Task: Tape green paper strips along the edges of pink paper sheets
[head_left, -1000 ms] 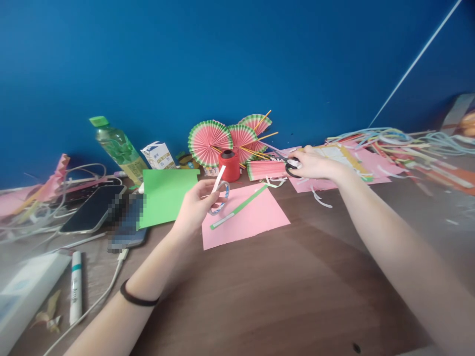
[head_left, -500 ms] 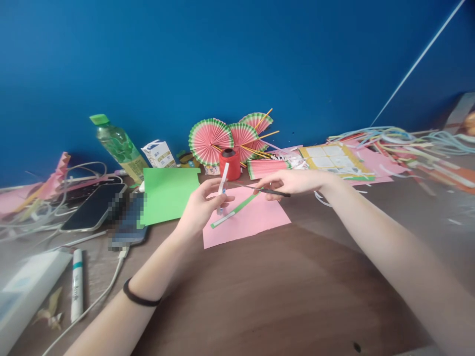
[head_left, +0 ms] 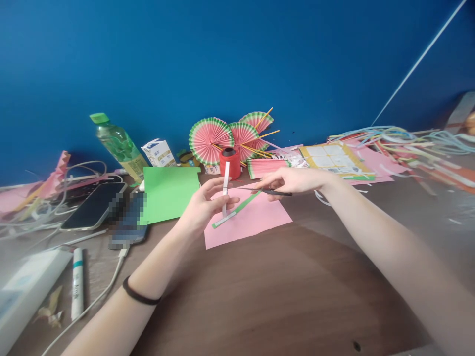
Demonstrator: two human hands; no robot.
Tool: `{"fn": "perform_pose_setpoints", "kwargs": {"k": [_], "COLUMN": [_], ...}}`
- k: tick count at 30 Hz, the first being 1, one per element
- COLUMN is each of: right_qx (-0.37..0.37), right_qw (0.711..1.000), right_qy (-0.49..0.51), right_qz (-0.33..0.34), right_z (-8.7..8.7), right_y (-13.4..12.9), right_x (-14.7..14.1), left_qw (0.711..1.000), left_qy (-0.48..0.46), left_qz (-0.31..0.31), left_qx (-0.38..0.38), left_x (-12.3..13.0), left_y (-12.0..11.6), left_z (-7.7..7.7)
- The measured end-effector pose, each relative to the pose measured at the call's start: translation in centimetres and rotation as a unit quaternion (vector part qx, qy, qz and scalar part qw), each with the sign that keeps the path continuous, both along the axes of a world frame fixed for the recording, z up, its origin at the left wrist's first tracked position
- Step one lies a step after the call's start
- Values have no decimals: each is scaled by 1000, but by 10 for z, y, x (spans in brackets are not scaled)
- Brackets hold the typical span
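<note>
One tape roll [head_left: 225,186], left fingers [head_left: 218,203]; one pair scissors [head_left: 273,192], right fingers [head_left: 268,179].

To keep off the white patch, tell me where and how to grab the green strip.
Best pinched by the bare far end of the green strip, probably from the right: that end points toward the right hand, while the white patch lies near the other end.

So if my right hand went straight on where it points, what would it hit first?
Probably the white tape strip in your left hand: the scissors in your right hand point towards it, though one view leaves the depth unclear.
</note>
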State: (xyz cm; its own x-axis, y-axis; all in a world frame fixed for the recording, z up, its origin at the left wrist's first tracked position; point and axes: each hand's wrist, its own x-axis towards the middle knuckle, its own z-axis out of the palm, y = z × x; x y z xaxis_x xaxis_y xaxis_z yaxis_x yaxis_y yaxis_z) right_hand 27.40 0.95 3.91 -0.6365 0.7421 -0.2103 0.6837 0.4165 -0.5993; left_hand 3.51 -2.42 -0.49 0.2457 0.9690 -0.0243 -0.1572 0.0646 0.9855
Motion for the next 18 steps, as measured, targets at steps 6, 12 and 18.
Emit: {"fn": "perform_pose_setpoints", "kwargs": {"k": [6,12,18], "right_qx": [-63,-34,-28], "right_qw": [997,999,999], "right_qy": [43,27,19], "right_qz": [12,25,18], "right_z": [-2,-6,-3], "right_y": [1,5,3], "right_x": [-1,2,0], "left_qw": [1000,1000,1000], "left_qy": [-7,3,-5], "left_qz": [-7,-1,-2], "left_qx": [-5,-15,-16], "left_x": [1,2,2], "left_y": [-2,-2,-3], "left_z": [1,3,3]}}
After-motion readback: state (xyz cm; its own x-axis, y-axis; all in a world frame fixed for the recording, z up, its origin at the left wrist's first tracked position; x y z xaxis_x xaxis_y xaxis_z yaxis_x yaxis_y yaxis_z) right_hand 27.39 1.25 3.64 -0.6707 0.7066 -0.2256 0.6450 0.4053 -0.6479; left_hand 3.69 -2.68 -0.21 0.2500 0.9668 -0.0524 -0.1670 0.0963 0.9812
